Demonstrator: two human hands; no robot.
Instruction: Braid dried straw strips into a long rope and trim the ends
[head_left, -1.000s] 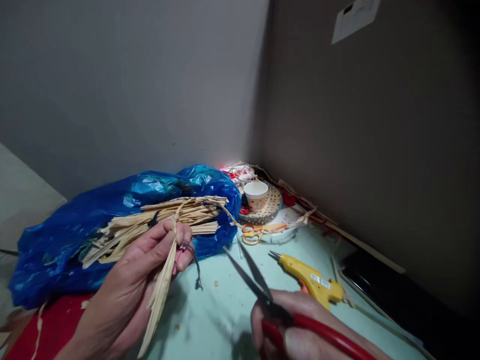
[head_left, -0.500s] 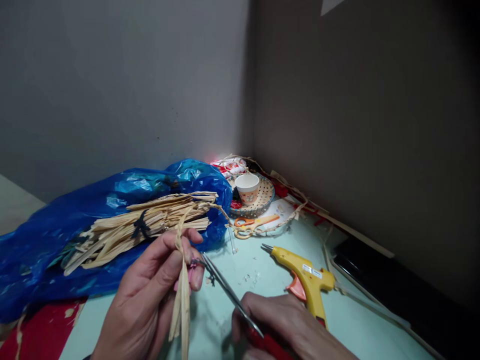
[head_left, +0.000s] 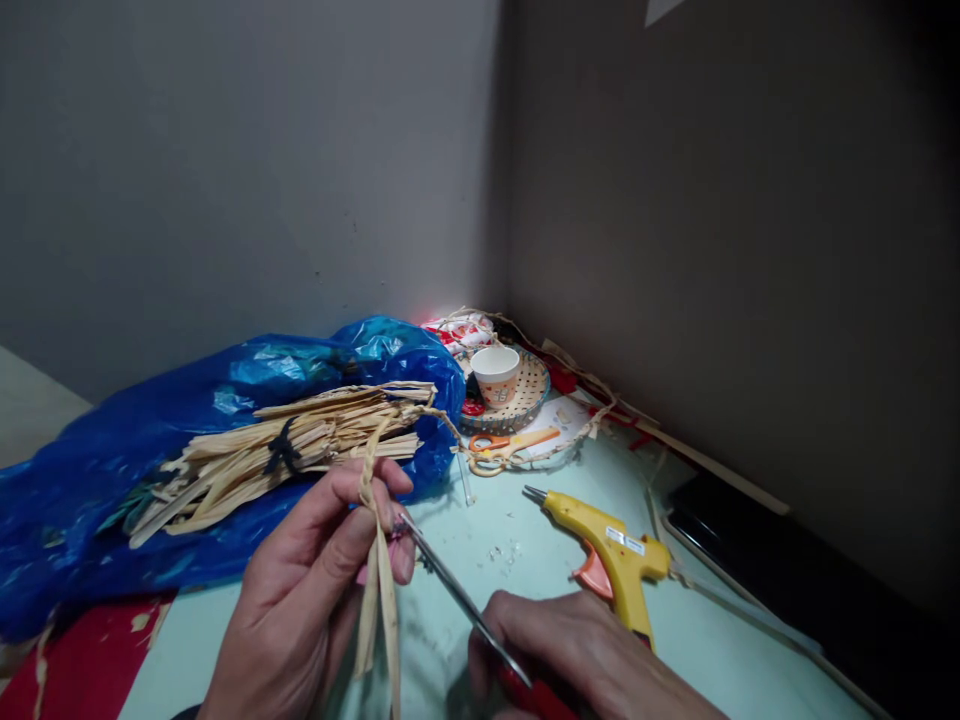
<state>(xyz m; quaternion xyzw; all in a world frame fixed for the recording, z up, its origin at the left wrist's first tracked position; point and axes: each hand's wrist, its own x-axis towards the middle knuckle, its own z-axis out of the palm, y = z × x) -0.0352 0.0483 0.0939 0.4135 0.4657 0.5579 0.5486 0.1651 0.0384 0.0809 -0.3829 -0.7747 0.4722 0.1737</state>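
Observation:
My left hand [head_left: 300, 580] pinches a pale braid of dried plant strips [head_left: 367, 480] between thumb and fingers. The loose ends of the braid hang below the thumb. A small pink thing [head_left: 363, 576], partly hidden, shows behind the strips in the same hand. My right hand [head_left: 592, 645] is closed around the red handles of a pair of scissors [head_left: 461, 598]. Their metal blades point up and left, and the tips reach a small dark bit by my left fingertips. I cannot tell whether the tips touch it.
Behind my left hand, a tied bundle of dried strips [head_left: 300, 440] lies on a blue plastic bag [head_left: 180, 390]. A yellow glue gun [head_left: 611, 545] rests at right. Farther back are orange-handled scissors [head_left: 491, 450] and a paper cup [head_left: 496, 378] on a woven tray [head_left: 534, 390]. Walls stand behind.
My left hand and the braid have shifted slightly right. The scissor blades, a little apart before, now look together, with their tips closer to the left fingers.

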